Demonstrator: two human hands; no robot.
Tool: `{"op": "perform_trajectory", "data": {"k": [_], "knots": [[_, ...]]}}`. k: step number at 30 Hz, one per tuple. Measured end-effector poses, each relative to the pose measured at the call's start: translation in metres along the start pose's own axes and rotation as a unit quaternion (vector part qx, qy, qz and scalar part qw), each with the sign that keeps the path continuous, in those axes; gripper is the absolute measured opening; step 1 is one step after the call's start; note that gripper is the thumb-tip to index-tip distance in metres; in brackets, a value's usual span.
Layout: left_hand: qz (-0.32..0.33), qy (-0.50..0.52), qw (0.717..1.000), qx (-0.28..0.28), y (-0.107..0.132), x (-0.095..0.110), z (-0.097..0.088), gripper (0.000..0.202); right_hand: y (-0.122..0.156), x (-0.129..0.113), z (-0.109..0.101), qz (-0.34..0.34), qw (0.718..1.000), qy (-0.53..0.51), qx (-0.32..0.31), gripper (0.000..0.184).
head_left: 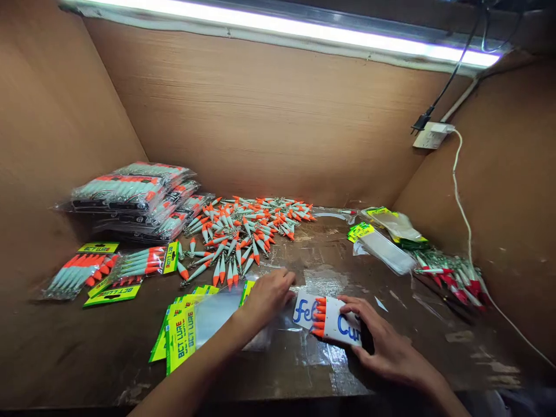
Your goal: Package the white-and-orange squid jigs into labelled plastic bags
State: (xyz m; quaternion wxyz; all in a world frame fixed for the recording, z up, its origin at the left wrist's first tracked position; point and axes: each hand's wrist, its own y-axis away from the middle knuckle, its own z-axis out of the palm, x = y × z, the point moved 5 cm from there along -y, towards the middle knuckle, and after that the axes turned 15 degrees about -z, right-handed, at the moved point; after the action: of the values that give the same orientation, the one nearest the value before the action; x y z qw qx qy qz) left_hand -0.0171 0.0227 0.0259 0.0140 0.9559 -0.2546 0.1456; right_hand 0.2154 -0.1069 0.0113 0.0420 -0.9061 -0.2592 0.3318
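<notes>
My right hand (384, 341) grips a white holder (336, 318) with blue handwriting. Several orange lure tips (320, 317) stick out of its left side. Behind them lies a white card (303, 310), also lettered in blue. My left hand (273, 292) is closed, its fingers bent together above the tabletop; whatever they may hold is hidden. Below that wrist and forearm lie clear plastic bags (215, 315) with yellow-green BCT LURE headers (181, 336). Beyond it spreads a heap of white-and-orange fishing lures (243, 229).
Packed lures in clear bags (130, 191) are stacked at the back left, with yellow-headed packs (93, 266) in front. More bags (386, 249) and red-and-white lures (463, 284) lie at right. A white cord (460, 197) hangs from the outlet (430, 136).
</notes>
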Motion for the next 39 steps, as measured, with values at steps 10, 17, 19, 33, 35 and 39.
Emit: {"op": "perform_trajectory", "data": {"k": [10, 17, 19, 33, 35, 39], "knots": [[-0.076, -0.009, 0.997, 0.029, 0.055, 0.048, 0.016, 0.06, -0.008, 0.003, 0.017, 0.012, 0.998, -0.067, 0.0, 0.069], [-0.073, 0.041, 0.995, 0.046, 0.057, 0.042, 0.021, 0.009, -0.009, 0.004, 0.014, 0.018, 0.996, -0.091, -0.011, 0.076], [-0.063, 0.062, 0.995, 0.05, 0.058, 0.043, 0.02, 0.01, -0.009, 0.005, 0.012, 0.016, 0.994, -0.103, -0.01, 0.076], [0.004, 0.166, 0.978, 0.122, 0.082, 0.067, 0.041, 0.021, -0.013, -0.012, 0.026, -0.035, 0.999, -0.006, -0.016, 0.089], [0.034, 0.148, 0.982, 0.112, 0.082, 0.07, 0.042, 0.025, -0.013, -0.012, 0.029, -0.045, 0.998, 0.02, -0.03, 0.089], [0.085, 0.124, 0.987, 0.051, 0.092, 0.071, 0.043, 0.024, -0.014, -0.004, 0.032, -0.051, 0.994, 0.054, -0.079, 0.085]]}}
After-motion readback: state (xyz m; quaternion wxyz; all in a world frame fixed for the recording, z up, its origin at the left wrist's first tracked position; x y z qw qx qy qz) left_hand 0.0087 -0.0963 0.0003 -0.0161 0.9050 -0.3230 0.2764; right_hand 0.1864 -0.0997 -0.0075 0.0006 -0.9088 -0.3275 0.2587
